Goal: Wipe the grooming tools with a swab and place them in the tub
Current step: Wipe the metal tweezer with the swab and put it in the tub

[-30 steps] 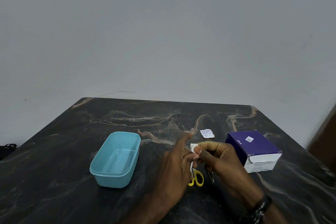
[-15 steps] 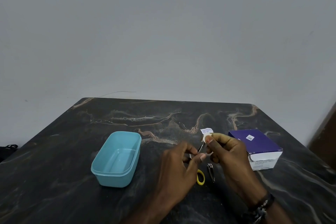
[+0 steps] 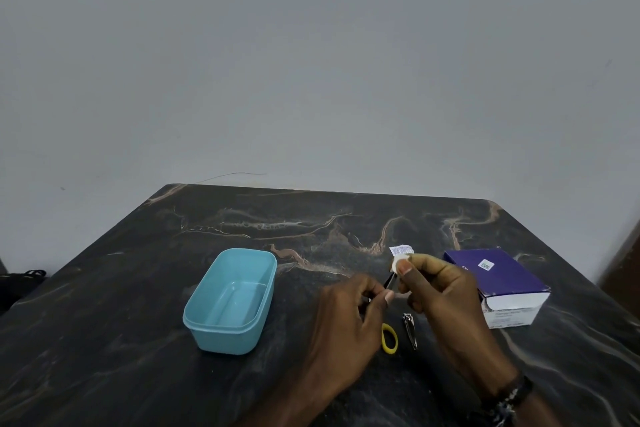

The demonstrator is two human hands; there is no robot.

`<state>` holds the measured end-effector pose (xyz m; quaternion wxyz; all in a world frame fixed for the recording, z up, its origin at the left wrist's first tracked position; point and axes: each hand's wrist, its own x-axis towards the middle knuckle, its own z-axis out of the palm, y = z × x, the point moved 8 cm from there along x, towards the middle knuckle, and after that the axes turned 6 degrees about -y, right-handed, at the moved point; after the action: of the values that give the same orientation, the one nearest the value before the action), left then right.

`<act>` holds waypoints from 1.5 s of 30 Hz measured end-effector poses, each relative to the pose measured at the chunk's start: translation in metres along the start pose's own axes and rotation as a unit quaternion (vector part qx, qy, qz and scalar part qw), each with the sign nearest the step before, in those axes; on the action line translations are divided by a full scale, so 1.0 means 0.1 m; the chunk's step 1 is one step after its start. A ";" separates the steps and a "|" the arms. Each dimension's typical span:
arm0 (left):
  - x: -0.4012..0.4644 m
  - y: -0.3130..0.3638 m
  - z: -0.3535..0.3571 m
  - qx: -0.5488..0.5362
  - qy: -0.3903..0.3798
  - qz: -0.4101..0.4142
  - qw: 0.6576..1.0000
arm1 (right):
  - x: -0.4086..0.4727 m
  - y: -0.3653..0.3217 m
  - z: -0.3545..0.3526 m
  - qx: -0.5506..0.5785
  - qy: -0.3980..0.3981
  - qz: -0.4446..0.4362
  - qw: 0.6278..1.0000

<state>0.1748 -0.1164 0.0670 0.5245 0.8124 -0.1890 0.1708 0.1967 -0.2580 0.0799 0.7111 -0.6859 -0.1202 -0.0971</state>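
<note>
Wiping step: left hand (image 3: 346,315) pinches a slim tool (image 3: 390,282); right hand (image 3: 436,291) pinches the swab (image 3: 397,262). Next, probably the tub (image 3: 231,302).

We cannot read any text here. The purple box (image 3: 496,273) on the tabletop (image 3: 138,288) carries a small white sticker (image 3: 486,265) on its top with a square code-like mark, and faint lines of print run along its white front face, but both are too small and blurred for us to make out. The torn white packet (image 3: 401,249) lying beyond the hands shows blue print that we also find illegible.
</note>
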 end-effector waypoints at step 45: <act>-0.02 0.04 0.04 0.009 -0.014 0.018 1.000 | 0.01 0.15 -0.01 0.042 0.015 0.032 0.999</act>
<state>0.1718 -0.1214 0.0675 0.5116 0.8156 -0.2096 0.1708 0.2022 -0.2587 0.0659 0.7435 -0.6576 -0.0920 -0.0794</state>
